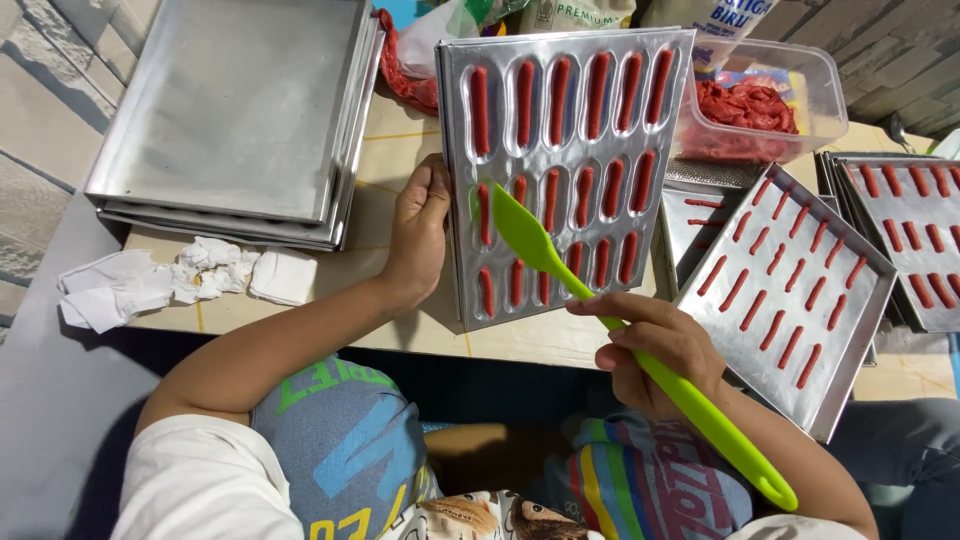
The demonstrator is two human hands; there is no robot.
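Now, left hand (420, 225) gripping mould tray (570, 170), right hand (655, 350) holding spatula (610, 330)

A small baking workplace, home-run or a modest production kitchen, is suggested. A low cream-coloured table (400, 150) is set on a grey floor, beside a stone-paved strip at the left. Flat rectangular metal baking trays (235, 110) are stacked on it, and further metal trays lined with red dough strips (790, 290) are laid out at the right. A clear plastic tub of red dough (760, 105) and ingredient bags (575, 12) are kept at the back.
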